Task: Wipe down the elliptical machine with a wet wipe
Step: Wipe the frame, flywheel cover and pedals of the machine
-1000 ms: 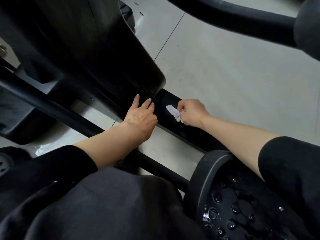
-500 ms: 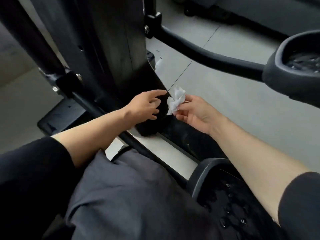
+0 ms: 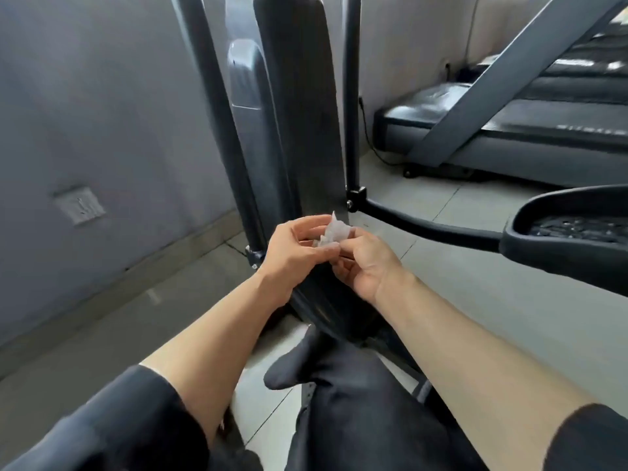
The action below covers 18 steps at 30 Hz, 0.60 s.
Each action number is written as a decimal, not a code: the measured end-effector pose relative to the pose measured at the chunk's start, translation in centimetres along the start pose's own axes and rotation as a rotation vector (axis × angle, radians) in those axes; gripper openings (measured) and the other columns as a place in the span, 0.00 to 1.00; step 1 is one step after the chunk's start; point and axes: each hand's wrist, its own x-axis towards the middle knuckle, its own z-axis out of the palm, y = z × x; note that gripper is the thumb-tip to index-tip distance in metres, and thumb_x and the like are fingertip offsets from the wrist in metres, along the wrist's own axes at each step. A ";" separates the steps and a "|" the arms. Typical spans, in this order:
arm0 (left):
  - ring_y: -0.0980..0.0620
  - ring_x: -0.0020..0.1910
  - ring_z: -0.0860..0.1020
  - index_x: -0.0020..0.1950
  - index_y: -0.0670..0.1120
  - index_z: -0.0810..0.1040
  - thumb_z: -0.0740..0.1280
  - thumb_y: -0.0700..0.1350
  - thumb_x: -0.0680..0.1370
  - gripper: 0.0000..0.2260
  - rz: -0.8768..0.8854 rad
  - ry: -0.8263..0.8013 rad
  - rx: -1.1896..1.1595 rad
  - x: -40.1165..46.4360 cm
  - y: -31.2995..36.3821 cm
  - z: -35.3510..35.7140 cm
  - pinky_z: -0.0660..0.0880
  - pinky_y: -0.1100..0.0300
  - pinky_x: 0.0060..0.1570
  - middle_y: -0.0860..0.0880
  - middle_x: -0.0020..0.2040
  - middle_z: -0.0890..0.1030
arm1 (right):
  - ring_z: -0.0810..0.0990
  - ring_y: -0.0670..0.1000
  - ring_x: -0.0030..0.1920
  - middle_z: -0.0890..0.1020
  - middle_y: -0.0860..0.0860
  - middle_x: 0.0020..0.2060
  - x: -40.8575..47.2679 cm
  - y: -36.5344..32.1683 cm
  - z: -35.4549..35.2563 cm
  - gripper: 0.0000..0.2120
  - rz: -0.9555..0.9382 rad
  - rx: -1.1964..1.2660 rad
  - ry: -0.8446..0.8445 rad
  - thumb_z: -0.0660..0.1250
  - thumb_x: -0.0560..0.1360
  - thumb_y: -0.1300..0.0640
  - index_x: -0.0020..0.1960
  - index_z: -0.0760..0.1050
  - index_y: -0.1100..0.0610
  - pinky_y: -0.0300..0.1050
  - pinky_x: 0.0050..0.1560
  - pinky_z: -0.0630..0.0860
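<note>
text: none legible | treadmill [image 3: 530, 130] side rail: lettering too blurred to read

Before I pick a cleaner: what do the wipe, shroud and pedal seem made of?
Wipe: thin whitish nonwoven, translucent and crumpled, pinched by left hand and right hand. Shroud: probably moulded plastic, dark with dull sheen. Pedal: likely black plastic or rubber, matte rim.
</note>
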 end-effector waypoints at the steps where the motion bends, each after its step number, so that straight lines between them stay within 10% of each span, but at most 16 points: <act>1: 0.48 0.45 0.83 0.59 0.40 0.81 0.73 0.32 0.72 0.16 0.011 0.024 -0.014 -0.6 0.5 -0.1 0.81 0.56 0.50 0.41 0.49 0.85 | 0.75 0.46 0.29 0.81 0.54 0.38 -0.9 -0.2 0.5 0.13 -0.022 -0.041 0.015 0.59 0.77 0.69 0.45 0.78 0.56 0.35 0.25 0.70; 10: 0.51 0.32 0.81 0.41 0.37 0.76 0.72 0.36 0.75 0.06 -0.269 0.248 -0.221 -2.5 -1.8 -1.4 0.81 0.58 0.37 0.44 0.34 0.79 | 0.82 0.50 0.41 0.83 0.52 0.38 -3.3 1.4 2.6 0.13 -0.339 -0.744 -0.035 0.68 0.69 0.71 0.46 0.82 0.56 0.37 0.37 0.77; 18: 0.48 0.38 0.79 0.53 0.38 0.75 0.65 0.35 0.78 0.05 -0.577 0.234 -0.265 0.5 -6.6 -2.5 0.79 0.55 0.39 0.43 0.42 0.78 | 0.83 0.50 0.42 0.85 0.53 0.36 2.0 4.7 0.9 0.01 -0.307 -1.055 0.183 0.72 0.72 0.61 0.42 0.81 0.57 0.41 0.44 0.79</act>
